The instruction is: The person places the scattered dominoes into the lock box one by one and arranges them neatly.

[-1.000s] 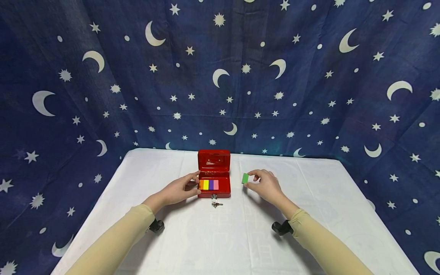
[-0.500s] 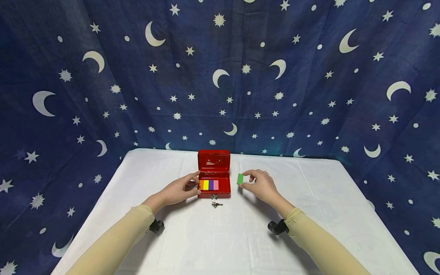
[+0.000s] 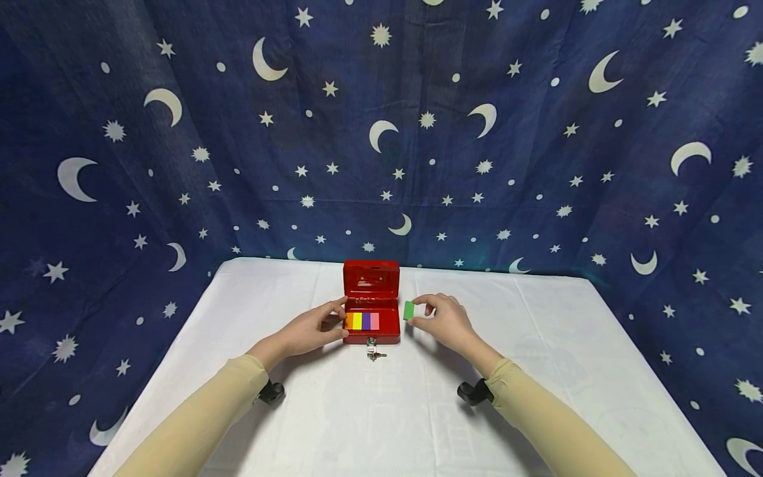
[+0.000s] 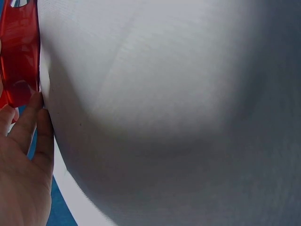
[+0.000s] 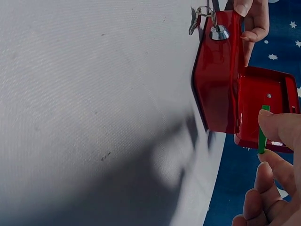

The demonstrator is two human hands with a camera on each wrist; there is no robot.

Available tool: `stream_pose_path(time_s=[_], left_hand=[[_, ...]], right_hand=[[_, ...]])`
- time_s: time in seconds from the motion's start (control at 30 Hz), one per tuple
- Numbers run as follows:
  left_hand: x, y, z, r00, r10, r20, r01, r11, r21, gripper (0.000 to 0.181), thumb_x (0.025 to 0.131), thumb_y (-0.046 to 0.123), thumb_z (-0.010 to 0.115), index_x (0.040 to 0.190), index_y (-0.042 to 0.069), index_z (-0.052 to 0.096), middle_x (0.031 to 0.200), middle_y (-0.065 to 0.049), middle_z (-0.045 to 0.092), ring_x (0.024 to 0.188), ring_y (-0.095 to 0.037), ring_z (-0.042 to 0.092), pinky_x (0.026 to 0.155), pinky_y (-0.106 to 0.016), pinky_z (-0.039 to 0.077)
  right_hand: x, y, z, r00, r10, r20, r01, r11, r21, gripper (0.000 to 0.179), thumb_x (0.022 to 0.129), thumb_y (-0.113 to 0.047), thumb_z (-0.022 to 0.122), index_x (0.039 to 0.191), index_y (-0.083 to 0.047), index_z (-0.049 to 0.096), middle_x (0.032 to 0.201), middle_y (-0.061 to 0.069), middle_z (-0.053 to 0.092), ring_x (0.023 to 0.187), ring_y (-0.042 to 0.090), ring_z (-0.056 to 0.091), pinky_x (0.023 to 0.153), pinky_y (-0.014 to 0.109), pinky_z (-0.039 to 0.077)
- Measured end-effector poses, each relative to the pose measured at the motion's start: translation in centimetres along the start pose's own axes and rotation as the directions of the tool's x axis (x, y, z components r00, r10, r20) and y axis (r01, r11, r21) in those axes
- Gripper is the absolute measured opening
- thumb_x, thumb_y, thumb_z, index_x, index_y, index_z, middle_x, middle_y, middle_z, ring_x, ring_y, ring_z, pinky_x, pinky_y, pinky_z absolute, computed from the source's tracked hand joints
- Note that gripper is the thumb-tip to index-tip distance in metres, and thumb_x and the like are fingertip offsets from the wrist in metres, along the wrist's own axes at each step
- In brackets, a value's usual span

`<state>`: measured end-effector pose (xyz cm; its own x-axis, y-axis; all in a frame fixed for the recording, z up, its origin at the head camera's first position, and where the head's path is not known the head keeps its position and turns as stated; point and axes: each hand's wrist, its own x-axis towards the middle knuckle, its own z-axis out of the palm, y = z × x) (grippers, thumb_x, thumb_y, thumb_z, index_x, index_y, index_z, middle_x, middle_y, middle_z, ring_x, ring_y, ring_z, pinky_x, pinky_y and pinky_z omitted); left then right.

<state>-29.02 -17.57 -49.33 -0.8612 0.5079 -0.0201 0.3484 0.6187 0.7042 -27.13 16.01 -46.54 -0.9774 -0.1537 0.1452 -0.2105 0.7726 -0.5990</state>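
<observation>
A small red metal cash box (image 3: 389,324) stands with its lid (image 3: 371,279) raised. Inside, at its left, lies a row of coloured blocks (image 3: 365,321): orange, yellow, purple and pink. My left hand (image 3: 310,328) holds the box by its left end, thumb at the front corner and index finger towards the back. Just right of the box, my right hand (image 3: 448,323) pinches a thin green block (image 3: 408,311) between thumb and fingertips. The right wrist view shows that green block (image 5: 263,129) edge-on, overlapping the lid; the other fingers there are loosely curled.
Keys (image 3: 376,356) hang from the lock at the box's front. A white cloth (image 3: 381,417) covers the table. Behind it hangs a dark blue curtain (image 3: 334,218) with moons and stars. A black wrist mount (image 3: 473,393) sits under the right forearm.
My right hand has moved left with the green block, from well right of the box to close beside its right wall. The left hand and the box have stayed put.
</observation>
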Motion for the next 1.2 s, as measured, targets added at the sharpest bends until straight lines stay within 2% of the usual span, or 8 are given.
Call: stream_pose_path(time_s=[0.6, 1.0, 1.2], left_hand=[[-0.1, -0.1, 0.0, 1.000, -0.005, -0.006, 0.005, 1.000, 0.010, 0.036, 0.094, 0.049, 0.071, 0.116, 0.024, 0.058, 0.164, 0.011, 0.033, 0.135, -0.017, 0.053, 0.115, -0.051, 0.036], [-0.2, 0.1, 0.0, 1.000, 0.002, -0.004, -0.002, 1.000, 0.016, 0.036, 0.095, 0.047, 0.071, 0.118, 0.023, 0.058, 0.164, 0.011, 0.031, 0.134, -0.016, 0.054, 0.116, -0.050, 0.035], [-0.2, 0.3, -0.1, 1.000, -0.004, -0.007, 0.004, 1.000, 0.017, 0.035, 0.095, 0.047, 0.071, 0.118, 0.024, 0.058, 0.164, 0.011, 0.032, 0.134, -0.017, 0.054, 0.115, -0.051, 0.036]], right_hand=[[0.4, -1.0, 0.8, 0.999, -0.035, -0.008, 0.035, 0.999, -0.009, 0.040, 0.081, -0.035, 0.085, 0.117, -0.021, 0.075, 0.081, -0.004, 0.054, 0.082, 0.020, 0.048, 0.075, 0.038, 0.036], [0.7, -1.5, 1.3, 1.000, -0.004, 0.014, 0.004, 1.000, -0.012, 0.040, 0.082, -0.035, 0.084, 0.118, -0.020, 0.074, 0.081, -0.002, 0.055, 0.083, 0.021, 0.049, 0.076, 0.039, 0.036], [0.9, -1.6, 1.5, 1.000, -0.018, 0.011, 0.018, 1.000, -0.021, 0.041, 0.082, -0.035, 0.085, 0.118, -0.020, 0.074, 0.080, -0.003, 0.055, 0.082, 0.021, 0.049, 0.077, 0.041, 0.037]])
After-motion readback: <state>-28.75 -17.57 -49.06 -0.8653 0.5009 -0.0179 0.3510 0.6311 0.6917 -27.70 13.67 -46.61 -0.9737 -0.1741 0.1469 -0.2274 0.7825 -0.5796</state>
